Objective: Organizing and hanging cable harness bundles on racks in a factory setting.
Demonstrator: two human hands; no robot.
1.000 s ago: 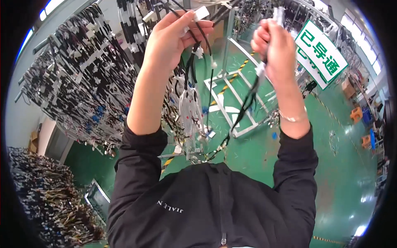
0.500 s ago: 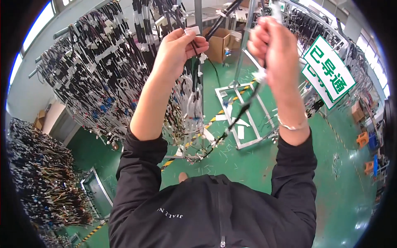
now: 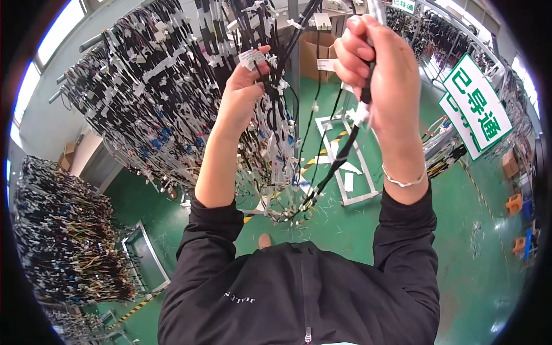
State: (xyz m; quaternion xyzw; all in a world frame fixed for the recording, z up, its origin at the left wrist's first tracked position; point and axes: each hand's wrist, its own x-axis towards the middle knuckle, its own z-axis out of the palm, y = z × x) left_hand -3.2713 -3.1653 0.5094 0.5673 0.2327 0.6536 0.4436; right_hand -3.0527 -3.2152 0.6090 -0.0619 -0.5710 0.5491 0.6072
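My right hand [image 3: 382, 75] is raised and wrapped round a thick black wire harness [image 3: 338, 164]. Below that fist, a white connector or clip [image 3: 361, 112] shows on the harness, which hangs down in a long curve toward the floor. My left hand [image 3: 240, 95] is up among the hanging harnesses, its fingers loosely curled about a thin dark branch. A white printed label [image 3: 252, 58] lies against those fingers and partly hides them. White connectors [image 3: 281, 86] dangle just right of this hand.
Dense rows of hanging harnesses [image 3: 155, 98] fill the left, with another rack of harnesses [image 3: 69, 230] at lower left. A cardboard box [image 3: 310, 54] stands behind. Metal frames [image 3: 361, 198] rest on the green floor. Green-and-white signs [image 3: 476, 109] hang at right.
My view has shifted slightly, with the rack closer. My left hand has turned and its fingers now sit behind the label. My right hand still grips the harness.
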